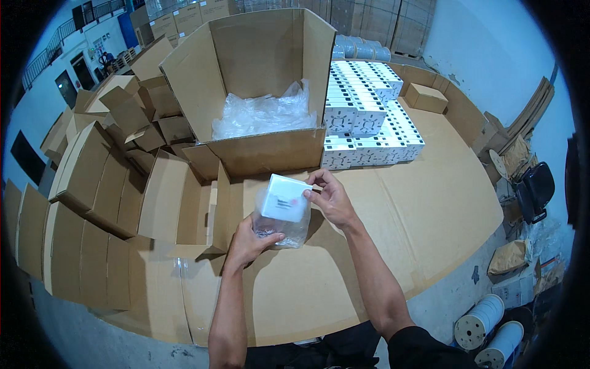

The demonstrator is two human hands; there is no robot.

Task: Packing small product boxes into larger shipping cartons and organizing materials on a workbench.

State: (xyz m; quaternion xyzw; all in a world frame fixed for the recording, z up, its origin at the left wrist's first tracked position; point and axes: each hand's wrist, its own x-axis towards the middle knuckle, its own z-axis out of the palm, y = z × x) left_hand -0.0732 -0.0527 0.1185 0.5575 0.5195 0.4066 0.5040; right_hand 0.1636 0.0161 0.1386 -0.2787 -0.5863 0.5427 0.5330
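Note:
A small white box [285,195] with a label sits partly inside a clear plastic bubble bag [289,232], its upper part showing above the bag. My left hand [250,241] is closed around the bag's lower left side, thumb across the front. At the box's upper right corner, my right hand [330,198] pinches the edge between thumb and fingers. Both hands are over the cardboard-covered table, in front of a large open carton [267,152] with clear bubble bags [264,115] inside. An open brown box [203,215] stands beside my left hand.
Stacked white printed boxes [372,147] stand behind my right hand. Many brown cartons [92,246] crowd the left side. A small closed carton [426,98] lies at the far right of the cardboard table top [424,215]. Cable spools [479,323] and a black chair [534,190] are on the floor.

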